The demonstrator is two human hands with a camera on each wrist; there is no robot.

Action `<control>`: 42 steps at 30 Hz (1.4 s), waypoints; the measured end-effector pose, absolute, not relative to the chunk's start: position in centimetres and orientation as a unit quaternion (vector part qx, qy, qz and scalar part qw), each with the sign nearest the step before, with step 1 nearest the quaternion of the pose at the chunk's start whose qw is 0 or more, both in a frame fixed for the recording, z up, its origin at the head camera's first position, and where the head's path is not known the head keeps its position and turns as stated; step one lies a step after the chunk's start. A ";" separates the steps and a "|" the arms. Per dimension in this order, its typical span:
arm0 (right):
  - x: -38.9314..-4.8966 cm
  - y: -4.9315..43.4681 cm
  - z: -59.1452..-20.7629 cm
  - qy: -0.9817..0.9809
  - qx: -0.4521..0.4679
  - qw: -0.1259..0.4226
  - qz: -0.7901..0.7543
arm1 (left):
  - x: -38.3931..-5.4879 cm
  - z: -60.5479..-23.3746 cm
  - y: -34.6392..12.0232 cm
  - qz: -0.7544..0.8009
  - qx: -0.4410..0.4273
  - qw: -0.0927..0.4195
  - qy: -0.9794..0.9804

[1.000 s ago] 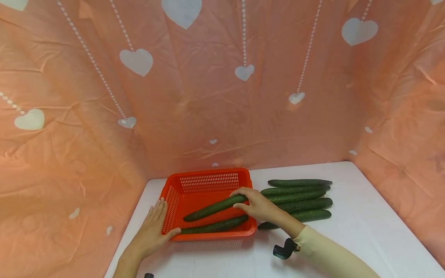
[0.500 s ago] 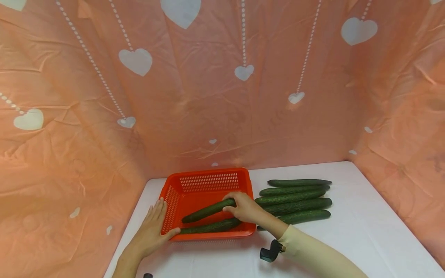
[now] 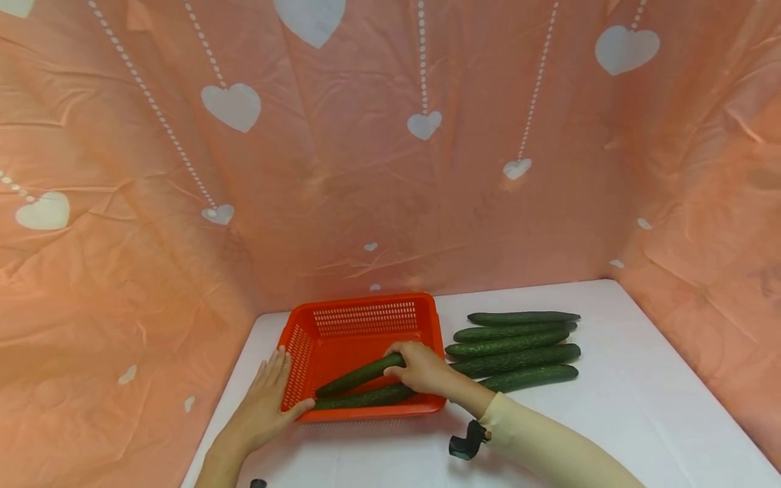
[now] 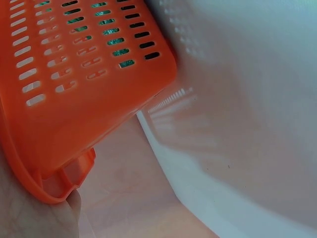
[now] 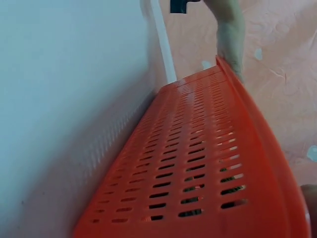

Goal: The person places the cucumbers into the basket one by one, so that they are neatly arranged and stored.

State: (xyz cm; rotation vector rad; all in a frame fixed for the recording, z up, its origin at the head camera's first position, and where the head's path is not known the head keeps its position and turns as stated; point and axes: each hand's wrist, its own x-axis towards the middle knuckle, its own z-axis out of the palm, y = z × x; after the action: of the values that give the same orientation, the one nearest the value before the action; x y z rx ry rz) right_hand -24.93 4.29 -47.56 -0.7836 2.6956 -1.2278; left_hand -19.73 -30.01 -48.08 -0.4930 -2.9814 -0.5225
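Note:
A red perforated plastic basket (image 3: 403, 411) stands on the white table in the head view. One dark green cucumber (image 3: 366, 398) lies along its front side. Just behind, the right hand (image 3: 421, 369) grips a second cucumber (image 3: 354, 379) by its right end, inside the basket, its left end low near the first cucumber. The left hand (image 3: 262, 407) rests on the basket's front left corner, fingers straight along the left rim and thumb over the front rim. Green shows through the slots of the basket wall (image 4: 74, 114) in the left wrist view and of the basket's front wall (image 5: 198, 129) in the right wrist view.
Several more cucumbers (image 3: 512, 359) lie side by side on the white table (image 3: 634, 379), right of the basket. A pink cloth with white hearts (image 3: 342, 203) hangs behind and on both sides. A black wrist camera (image 3: 466, 444) sits below the right forearm.
The right hand has moved left and lower into the basket with its cucumber, bringing it closer to the one at the front. The left hand has stayed on the rim.

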 end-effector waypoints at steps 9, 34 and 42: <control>-25.0 4.7 -47.6 0.847 -0.278 0.050 -0.451 | -19.8 -48.0 -30.1 -0.174 -0.160 0.033 -0.971; -22.8 14.8 -47.8 0.829 -0.293 -0.051 -0.474 | -19.8 -48.2 -30.3 -0.175 -0.164 0.036 -0.970; -22.0 19.4 -48.5 0.859 -0.275 -0.067 -0.428 | -19.7 -48.2 -30.2 -0.171 -0.170 0.044 -0.970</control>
State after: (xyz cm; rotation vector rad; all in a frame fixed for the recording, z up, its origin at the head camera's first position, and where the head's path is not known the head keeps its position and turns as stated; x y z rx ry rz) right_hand -21.97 19.41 -48.53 -0.9015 2.8186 -1.4036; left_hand -19.72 -30.18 -48.24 -0.5185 -2.9643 -0.5236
